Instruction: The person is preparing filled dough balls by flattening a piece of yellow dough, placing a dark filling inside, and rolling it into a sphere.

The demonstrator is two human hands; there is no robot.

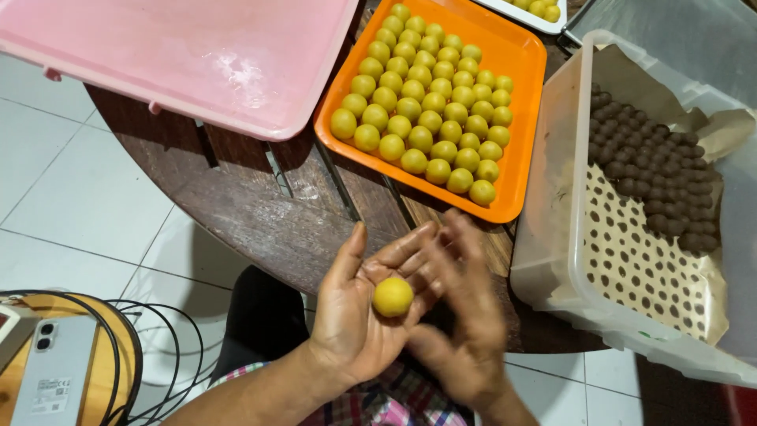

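Left grip (359, 315) open, cradling yellow ball (393, 297), right grip (465, 315) blurred, orange tray (520, 63) beyond

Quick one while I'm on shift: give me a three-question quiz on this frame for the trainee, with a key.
1. True or false: the yellow dough ball lies in the open palm of the left hand.
2. Which tray holds the rows of yellow balls? A. pink tray B. orange tray C. clear plastic tub
3. Fill in: the small dark brown balls lie on spotted ____ inside the clear plastic tub.

Key: 1. true, with the right hand blurred beside it. 2. B, the orange tray. 3. paper.
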